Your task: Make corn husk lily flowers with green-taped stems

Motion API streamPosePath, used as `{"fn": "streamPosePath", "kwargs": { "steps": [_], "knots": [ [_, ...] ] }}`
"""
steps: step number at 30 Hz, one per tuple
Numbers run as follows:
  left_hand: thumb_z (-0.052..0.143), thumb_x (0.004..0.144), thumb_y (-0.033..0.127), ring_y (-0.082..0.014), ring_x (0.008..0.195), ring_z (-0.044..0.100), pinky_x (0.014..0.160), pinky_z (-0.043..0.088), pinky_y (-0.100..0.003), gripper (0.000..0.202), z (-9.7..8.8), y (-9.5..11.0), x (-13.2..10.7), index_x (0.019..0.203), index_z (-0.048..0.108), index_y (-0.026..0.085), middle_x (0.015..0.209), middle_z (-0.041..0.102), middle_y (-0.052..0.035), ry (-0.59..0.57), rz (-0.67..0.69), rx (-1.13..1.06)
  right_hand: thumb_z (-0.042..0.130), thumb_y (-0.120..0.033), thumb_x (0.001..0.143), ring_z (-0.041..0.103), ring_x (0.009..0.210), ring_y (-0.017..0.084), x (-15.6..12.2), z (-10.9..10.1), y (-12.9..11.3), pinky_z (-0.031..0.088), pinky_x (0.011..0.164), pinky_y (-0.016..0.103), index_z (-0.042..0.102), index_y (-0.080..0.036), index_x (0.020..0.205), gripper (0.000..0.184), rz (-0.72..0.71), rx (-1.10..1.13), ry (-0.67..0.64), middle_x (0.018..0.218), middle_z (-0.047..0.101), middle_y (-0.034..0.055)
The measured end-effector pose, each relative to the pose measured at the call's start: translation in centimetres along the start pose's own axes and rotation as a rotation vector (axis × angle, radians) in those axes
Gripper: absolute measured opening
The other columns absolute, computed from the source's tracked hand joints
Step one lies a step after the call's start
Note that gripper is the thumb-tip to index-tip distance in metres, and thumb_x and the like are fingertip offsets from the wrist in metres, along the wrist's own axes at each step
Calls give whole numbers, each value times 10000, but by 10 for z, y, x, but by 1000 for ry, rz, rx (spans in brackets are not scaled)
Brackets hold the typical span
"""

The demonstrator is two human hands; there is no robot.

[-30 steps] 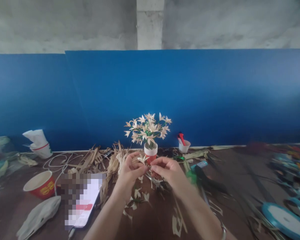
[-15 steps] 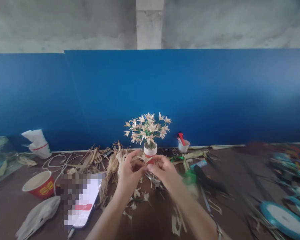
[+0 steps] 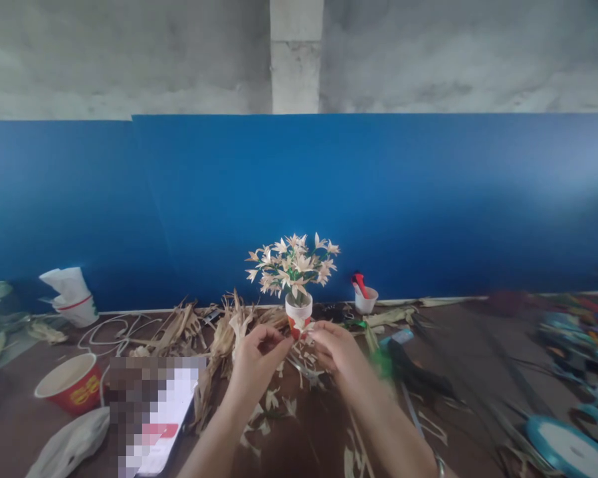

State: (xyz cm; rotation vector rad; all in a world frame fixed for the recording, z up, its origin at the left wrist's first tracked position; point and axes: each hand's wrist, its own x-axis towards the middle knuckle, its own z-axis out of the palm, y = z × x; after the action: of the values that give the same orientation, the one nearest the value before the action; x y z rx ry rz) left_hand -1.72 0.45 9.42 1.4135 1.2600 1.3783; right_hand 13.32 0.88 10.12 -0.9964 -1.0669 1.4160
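In the middle of the head view, both my hands meet just in front of a red and white cup (image 3: 299, 309) holding a bunch of cream flowers (image 3: 298, 264) on green stems. My right hand (image 3: 336, 346) pinches a small cream flower (image 3: 303, 329) that seems made of dried corn husk. Close by on the left, the thumb and index finger of my left hand (image 3: 262, 353) are pinched together near that flower's lower end. What they hold is too small to make out. Several loose husk flowers (image 3: 272, 399) lie on the table (image 3: 299, 441) below my hands.
Dried corn husks (image 3: 224, 332) are heaped left of the cup. Further left are a phone (image 3: 167, 425), a red paper cup (image 3: 70, 385) and a white cable (image 3: 122, 328). A small white cup (image 3: 365, 300) stands at the back; a blue ribbon spool (image 3: 571, 445) lies at right.
My hands have drawn slightly apart, and the small flower now shows at my right fingertips. The whole view has tilted a little, so the scene sits lower.
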Motion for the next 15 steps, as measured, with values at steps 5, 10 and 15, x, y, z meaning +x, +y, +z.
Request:
{"fn": "streamPosePath", "kwargs": {
  "steps": [5,10,15],
  "knots": [
    [585,664,42,-200,781,572,748,414,-280,226,-3,0,0,640,713,227,764,659,-41,42,241,138,604,-297,617,202,399,42,-4,5,-3,94,422,219,512,-173,613,154,3,-85,40,423,302,-101],
    [660,669,171,-211,799,566,745,429,-304,135,-2,7,-2,786,715,211,822,662,-53,-45,163,144,620,-316,625,255,421,49,-8,7,-7,144,432,216,534,-166,620,173,8,-122,18,460,378,-79],
    [702,665,363,-109,516,485,470,350,-215,254,0,7,-4,775,693,134,678,624,-30,-239,-160,-126,604,-308,628,294,423,51,-5,4,-4,181,438,211,537,-160,641,162,39,-197,-24,468,403,-77]
  ]
}}
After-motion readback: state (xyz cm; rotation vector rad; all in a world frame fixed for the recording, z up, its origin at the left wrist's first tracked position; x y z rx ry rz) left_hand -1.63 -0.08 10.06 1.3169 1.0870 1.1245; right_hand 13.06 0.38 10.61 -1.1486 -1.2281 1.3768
